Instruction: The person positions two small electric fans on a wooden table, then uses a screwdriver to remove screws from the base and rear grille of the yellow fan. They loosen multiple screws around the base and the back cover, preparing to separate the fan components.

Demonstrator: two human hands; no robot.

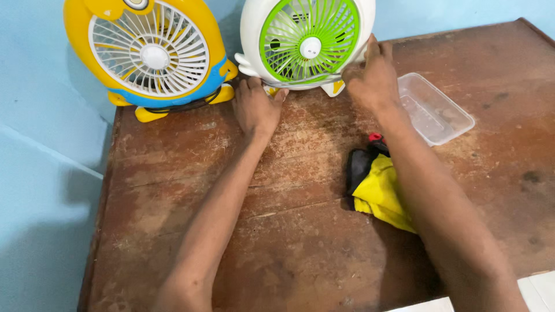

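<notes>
- We see a small round table fan of glossy white plastic with a lime-green slatted grille standing upright at the far edge of a worn, scratched brown wooden table, its little feet on the boards.
- Our left hand rests at the fan's lower left, fingers bent against the base beside one foot; whether they actually grip it we cannot tell.
- Our right hand lies against the fan's lower right rim, fingers curled loosely around the white edge and touching it.
- Just left of this fan stands a second fan, a rounded yellow plastic body with a white ribbed grille and a blue band, on stubby yellow feet, with a dark cord looped at its base.
- Right of our right wrist sits a clear, shallow rectangular plastic container with rounded corners.
- Under our right forearm lies a crumpled yellow cloth, soft and folded, against a black object with a red tip that we cannot identify.
- The wall behind is smooth, pale blue.
</notes>
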